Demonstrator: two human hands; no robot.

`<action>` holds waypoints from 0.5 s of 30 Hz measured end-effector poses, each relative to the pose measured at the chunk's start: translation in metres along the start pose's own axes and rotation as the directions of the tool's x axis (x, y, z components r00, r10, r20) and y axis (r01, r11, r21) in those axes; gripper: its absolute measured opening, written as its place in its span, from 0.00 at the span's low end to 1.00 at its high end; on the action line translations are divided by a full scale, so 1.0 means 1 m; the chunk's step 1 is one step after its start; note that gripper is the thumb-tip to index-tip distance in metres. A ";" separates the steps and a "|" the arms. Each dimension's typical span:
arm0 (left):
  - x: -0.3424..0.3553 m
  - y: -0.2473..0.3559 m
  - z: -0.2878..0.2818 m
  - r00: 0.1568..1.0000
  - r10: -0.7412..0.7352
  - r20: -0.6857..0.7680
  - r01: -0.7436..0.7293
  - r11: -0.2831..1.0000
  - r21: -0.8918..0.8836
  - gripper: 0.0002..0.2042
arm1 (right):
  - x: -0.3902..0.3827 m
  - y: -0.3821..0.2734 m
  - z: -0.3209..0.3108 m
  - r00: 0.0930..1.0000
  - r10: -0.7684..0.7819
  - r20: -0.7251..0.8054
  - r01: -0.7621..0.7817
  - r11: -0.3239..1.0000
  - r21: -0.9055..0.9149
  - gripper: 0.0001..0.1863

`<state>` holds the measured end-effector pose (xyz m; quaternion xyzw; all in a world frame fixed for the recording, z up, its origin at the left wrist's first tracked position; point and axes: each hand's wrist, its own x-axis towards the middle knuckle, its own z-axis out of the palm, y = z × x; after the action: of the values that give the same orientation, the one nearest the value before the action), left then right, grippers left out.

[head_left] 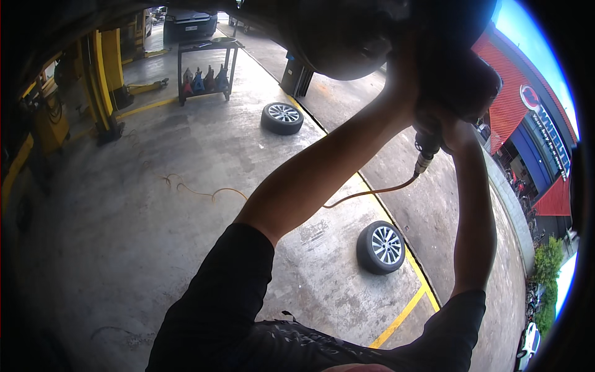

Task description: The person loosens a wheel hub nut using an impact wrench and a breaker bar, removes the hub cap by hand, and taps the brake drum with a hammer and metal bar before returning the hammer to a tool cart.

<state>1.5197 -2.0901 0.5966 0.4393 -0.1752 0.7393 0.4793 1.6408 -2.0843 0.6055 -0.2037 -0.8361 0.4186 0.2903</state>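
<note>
Both my arms are raised toward the dark underside of a lifted car (347,43) at the top of the view. My right hand (455,127) grips a dark air-powered impact tool (462,87), whose fitting and orange air hose (372,193) hang down from its handle. My left hand (403,74) reaches up beside the tool against the car's underside; its fingers are lost in shadow, so its hold cannot be made out.
Two removed wheels lie flat on the concrete floor: one (380,247) near the yellow floor line (403,316), one (282,118) farther back. A metal cart (204,68) with bottles stands behind. A yellow lift post (102,80) stands at left. The hose trails across the floor.
</note>
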 end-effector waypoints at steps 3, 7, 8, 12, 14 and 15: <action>0.000 -0.001 0.001 1.000 0.001 -0.001 -0.001 1.000 -0.006 0.27 | 0.001 0.002 -0.004 1.000 0.013 0.017 -0.014 1.000 0.028 0.12; -0.002 0.000 -0.001 1.000 0.001 -0.006 -0.001 1.000 -0.005 0.27 | 0.001 0.007 -0.003 1.000 -0.013 0.019 0.013 1.000 0.011 0.11; 0.000 0.000 0.000 1.000 -0.001 -0.005 0.001 1.000 -0.009 0.27 | 0.002 0.006 -0.005 1.000 -0.013 0.018 0.013 1.000 0.010 0.11; 0.001 0.000 0.000 1.000 -0.003 -0.008 0.003 1.000 -0.015 0.27 | 0.004 0.006 -0.008 0.999 0.009 0.045 -0.011 0.999 0.040 0.10; 0.000 0.000 -0.001 1.000 -0.002 -0.007 0.002 1.000 -0.018 0.27 | 0.003 0.005 -0.006 1.000 0.024 -0.004 -0.024 0.999 0.025 0.10; 0.001 0.000 0.000 1.000 -0.005 -0.009 0.005 1.000 -0.018 0.27 | 0.003 0.004 -0.005 1.000 0.018 0.001 -0.018 0.999 0.029 0.10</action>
<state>1.5191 -2.0895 0.5972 0.4319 -0.1784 0.7385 0.4860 1.6424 -2.0773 0.6058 -0.2068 -0.8282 0.4334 0.2889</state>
